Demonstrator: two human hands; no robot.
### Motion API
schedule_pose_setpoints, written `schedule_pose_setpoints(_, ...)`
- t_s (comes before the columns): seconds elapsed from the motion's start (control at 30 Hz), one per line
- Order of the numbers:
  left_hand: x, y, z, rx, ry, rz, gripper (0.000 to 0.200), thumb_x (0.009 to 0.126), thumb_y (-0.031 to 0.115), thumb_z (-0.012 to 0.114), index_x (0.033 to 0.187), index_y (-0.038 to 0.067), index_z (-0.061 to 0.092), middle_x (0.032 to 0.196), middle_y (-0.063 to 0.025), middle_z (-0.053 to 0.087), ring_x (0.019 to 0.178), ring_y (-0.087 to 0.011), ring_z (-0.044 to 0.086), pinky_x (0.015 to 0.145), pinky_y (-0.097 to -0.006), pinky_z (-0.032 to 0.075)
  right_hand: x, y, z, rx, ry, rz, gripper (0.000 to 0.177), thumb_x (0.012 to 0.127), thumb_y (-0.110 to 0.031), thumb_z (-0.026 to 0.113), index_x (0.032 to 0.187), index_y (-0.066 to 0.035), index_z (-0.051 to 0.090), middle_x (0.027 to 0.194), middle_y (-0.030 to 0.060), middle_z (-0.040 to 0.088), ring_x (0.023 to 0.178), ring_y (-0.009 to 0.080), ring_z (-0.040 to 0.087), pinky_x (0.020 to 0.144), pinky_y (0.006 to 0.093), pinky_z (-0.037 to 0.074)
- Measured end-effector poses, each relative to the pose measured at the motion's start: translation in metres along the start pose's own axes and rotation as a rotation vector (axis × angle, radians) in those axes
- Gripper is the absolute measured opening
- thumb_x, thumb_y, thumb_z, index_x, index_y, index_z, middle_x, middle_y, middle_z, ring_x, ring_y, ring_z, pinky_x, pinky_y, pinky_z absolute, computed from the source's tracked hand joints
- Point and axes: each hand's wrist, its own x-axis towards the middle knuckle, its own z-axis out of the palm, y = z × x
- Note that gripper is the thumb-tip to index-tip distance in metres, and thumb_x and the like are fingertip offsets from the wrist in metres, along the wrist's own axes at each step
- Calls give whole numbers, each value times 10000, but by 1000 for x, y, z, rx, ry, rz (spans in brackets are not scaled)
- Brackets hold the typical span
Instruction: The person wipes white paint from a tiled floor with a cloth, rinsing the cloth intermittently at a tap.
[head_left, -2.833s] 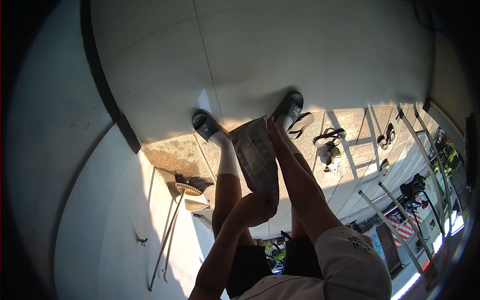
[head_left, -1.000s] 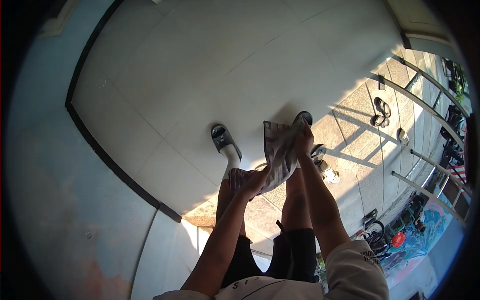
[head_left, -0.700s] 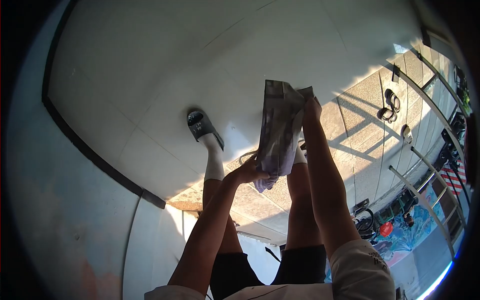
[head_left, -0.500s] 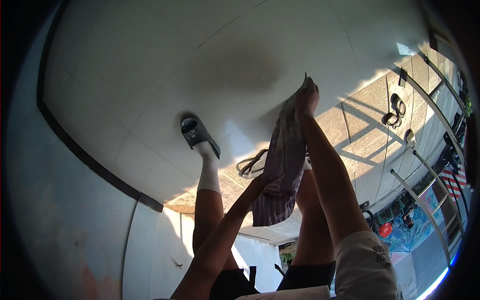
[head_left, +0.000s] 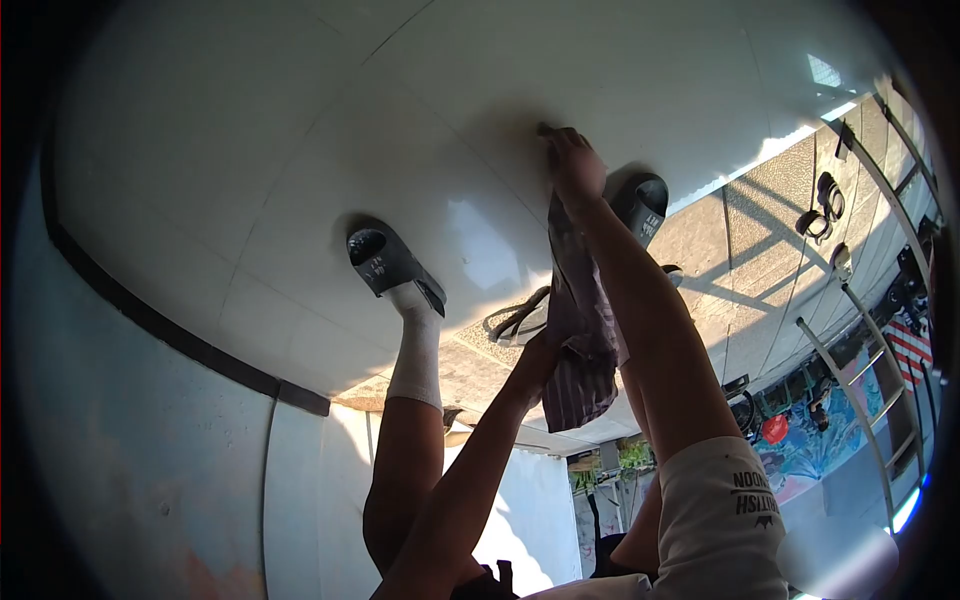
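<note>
A long striped grey-purple cloth (head_left: 580,345) hangs stretched between my two hands. My right hand (head_left: 578,172) is closed on its upper end, above the pale tiled floor. Lower down, my left hand (head_left: 540,358) grips the cloth near its bunched lower part; the cloth partly hides its fingers. Both my feet are in dark slides, the left slide (head_left: 385,258) over a white sock and the right slide (head_left: 640,205) partly behind my right forearm.
Sandals (head_left: 520,318) lie at the floor's edge behind the cloth, with another dark pair (head_left: 822,208) on the sunlit paving. Metal railings (head_left: 882,195) stand at the right. A pale wall (head_left: 170,430) with a dark base strip runs along the left.
My right hand has moved up and left with the cloth's upper end. The cloth's lower part has shifted right. The right slide has come into view beside my right forearm.
</note>
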Motion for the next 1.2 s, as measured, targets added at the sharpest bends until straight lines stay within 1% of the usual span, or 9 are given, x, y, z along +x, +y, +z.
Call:
schedule_pose_setpoints(0.1,-12,13,3,-72,-37,-3,510,1030,350,525,1432,37,502,1319,-72,619,1133,-157,621,959,-315,511,5,-11,0,8,12,148,154,942,-183,595,1084,-174,655,1050,78,684,1010,307,664,822,490,544)
schedule_pose_setpoints(0.2,-2,10,2,-55,-68,25,479,1033,346,518,1382,18,532,1258,-94,641,1095,-174,640,943,-325,526,-6,-23,10,-27,-110,373,204,943,-266,584,1085,-125,619,1061,151,678,974,395,657,822,504,524)
schedule_pose_setpoints(0.43,-21,40,5,22,7,-14,486,1012,334,537,1367,4,551,1240,-114,651,1077,-180,653,922,-330,535,51,-3,-10,-95,14,425,182,978,-238,525,1072,-100,598,1023,180,680,956,416,655,812,518,522)
schedule_pose_setpoints(0.53,-19,51,10,61,-20,-19,504,1009,347,545,1379,4,544,1246,-117,649,1076,-177,652,920,-329,535,3,-3,14,-11,-58,364,198,967,-258,564,1085,-113,630,1082,162,690,1003,392,661,836,502,526)
schedule_pose_setpoints(0.6,-14,42,10,170,7,178,469,968,373,614,1290,32,618,1161,-86,676,1022,-154,653,869,-321,536,-3,-5,10,-39,-126,319,189,963,-248,568,1086,-115,625,1082,156,689,1002,388,662,837,499,528)
schedule_pose_setpoints(0.8,-20,48,5,88,-5,10,524,997,381,582,1362,6,553,1219,-103,662,1030,-174,672,890,-324,554,38,6,-7,-133,-76,392,164,948,-208,565,1066,-104,609,1060,164,679,963,414,655,813,505,530)
schedule_pose_setpoints(0.9,-15,50,15,27,-51,82,521,999,370,590,1356,-8,551,1198,-103,665,1010,-168,676,877,-324,558,1,-9,5,-5,-113,224,139,931,-154,558,1048,-97,606,1072,166,673,948,419,653,794,526,526)
schedule_pose_setpoints(1.17,-23,49,5,29,-48,49,533,977,439,601,1295,11,602,1150,-93,676,1003,-171,672,860,-330,558,34,-10,-12,-52,-94,386,174,915,-162,594,1073,-93,619,1037,186,683,972,419,649,799,515,518)
schedule_pose_setpoints(1.2,-20,50,7,59,-7,71,533,979,444,596,1290,12,611,1146,-88,682,1010,-168,672,870,-322,551,18,-8,-4,-56,-101,247,189,916,-150,592,1094,-105,633,1080,166,685,990,402,655,814,502,527)
